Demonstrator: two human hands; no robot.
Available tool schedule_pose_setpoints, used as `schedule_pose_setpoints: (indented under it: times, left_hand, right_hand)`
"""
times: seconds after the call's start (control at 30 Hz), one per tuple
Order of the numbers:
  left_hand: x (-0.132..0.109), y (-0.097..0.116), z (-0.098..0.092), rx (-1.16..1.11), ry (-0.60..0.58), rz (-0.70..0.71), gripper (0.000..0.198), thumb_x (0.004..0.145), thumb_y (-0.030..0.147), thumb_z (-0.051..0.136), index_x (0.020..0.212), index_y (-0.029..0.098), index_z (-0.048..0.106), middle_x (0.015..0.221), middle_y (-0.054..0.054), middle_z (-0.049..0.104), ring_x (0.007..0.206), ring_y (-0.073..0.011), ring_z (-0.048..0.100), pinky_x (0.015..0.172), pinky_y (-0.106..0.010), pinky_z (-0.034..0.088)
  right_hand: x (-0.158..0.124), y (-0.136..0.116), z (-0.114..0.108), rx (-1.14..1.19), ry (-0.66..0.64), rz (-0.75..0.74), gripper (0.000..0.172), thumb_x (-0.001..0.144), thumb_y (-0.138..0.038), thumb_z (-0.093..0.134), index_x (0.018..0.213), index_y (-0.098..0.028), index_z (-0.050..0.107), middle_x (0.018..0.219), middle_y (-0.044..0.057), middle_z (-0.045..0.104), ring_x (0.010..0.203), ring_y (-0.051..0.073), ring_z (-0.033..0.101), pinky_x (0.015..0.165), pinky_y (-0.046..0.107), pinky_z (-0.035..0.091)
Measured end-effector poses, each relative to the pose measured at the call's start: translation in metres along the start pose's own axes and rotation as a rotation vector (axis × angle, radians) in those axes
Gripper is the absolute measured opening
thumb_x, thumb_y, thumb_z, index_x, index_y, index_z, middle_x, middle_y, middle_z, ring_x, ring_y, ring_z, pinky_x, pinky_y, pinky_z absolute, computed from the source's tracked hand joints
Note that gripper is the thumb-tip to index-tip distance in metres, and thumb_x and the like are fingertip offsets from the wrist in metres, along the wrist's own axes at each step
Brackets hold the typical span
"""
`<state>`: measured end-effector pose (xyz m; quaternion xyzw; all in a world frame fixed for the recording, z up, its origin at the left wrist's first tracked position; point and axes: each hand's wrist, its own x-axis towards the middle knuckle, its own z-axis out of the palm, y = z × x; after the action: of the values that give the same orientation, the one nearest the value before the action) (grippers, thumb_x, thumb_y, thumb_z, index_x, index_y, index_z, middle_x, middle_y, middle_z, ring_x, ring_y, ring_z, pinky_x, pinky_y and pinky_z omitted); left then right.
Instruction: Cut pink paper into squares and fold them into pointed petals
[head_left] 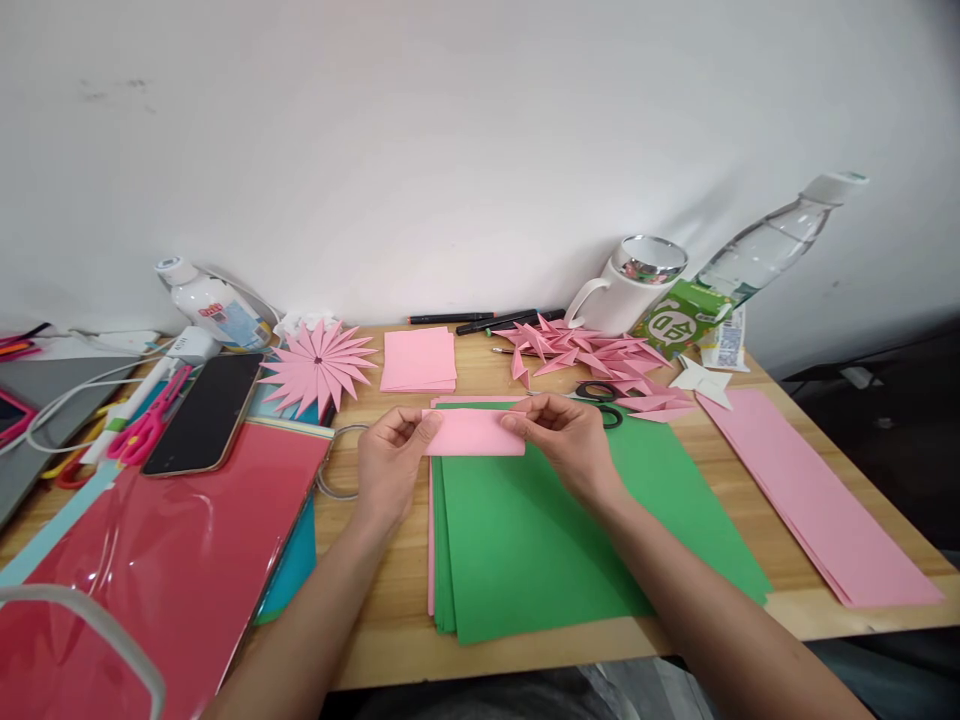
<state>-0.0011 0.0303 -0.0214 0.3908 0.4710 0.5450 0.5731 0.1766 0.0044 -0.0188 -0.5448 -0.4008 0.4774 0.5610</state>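
A pink sheet of paper (474,434), folded into a narrow rectangle, is held level between both hands. My left hand (394,455) pinches its left end between thumb and fingers. On the opposite end, my right hand (574,440) grips the upper corner the same way. Beneath the hands lies a stack of green paper (555,540), with pink sheets showing under its left edge. Just beyond are a pile of square pink sheets (418,360) and a pinwheel-like pink folded star (319,362). Several pointed pink folded pieces (585,355) are heaped at the back right.
Black-handled scissors (611,415) lie beside the green stack. A white mug (630,285), a green box (682,315) and a clear bottle (780,235) stand at back right. Long pink strips (817,500) lie right. A phone (206,415), pink scissors (154,415) and red folder (165,560) occupy the left.
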Motion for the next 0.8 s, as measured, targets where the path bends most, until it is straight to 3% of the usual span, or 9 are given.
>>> schedule_pose_setpoints:
  times: [0.13, 0.43, 0.8]
  left_hand:
    - [-0.0015, -0.0004, -0.0008, 0.069, 0.019, 0.027, 0.024, 0.054, 0.032, 0.082, 0.065, 0.016, 0.068, 0.064, 0.002, 0.065, 0.061, -0.0089, 0.054, 0.061, -0.02, 0.042]
    - [-0.0011, -0.0018, -0.0012, -0.036, 0.035, -0.056, 0.026, 0.048, 0.029, 0.085, 0.063, 0.015, 0.069, 0.064, 0.001, 0.067, 0.06, -0.009, 0.055, 0.062, -0.021, 0.043]
    - [-0.0008, -0.002, -0.0057, 0.21, -0.032, -0.006, 0.019, 0.059, 0.031, 0.078, 0.062, 0.016, 0.068, 0.062, 0.001, 0.064, 0.056, -0.0102, 0.052, 0.055, -0.021, 0.04]
  right_hand:
    - [0.0016, 0.0006, -0.0011, -0.001, -0.007, 0.021, 0.03, 0.053, -0.039, 0.082, 0.064, -0.016, 0.067, 0.059, 0.0, 0.062, 0.053, 0.011, 0.051, 0.049, 0.024, 0.038]
    - [0.0054, 0.0043, -0.0027, 0.018, -0.043, 0.054, 0.035, 0.046, -0.04, 0.085, 0.064, -0.016, 0.067, 0.057, -0.001, 0.061, 0.052, 0.01, 0.05, 0.049, 0.024, 0.039]
    - [0.0101, 0.0057, -0.0078, -0.083, -0.102, 0.073, 0.041, 0.046, -0.049, 0.083, 0.063, -0.016, 0.066, 0.056, 0.0, 0.06, 0.05, 0.01, 0.049, 0.046, 0.024, 0.038]
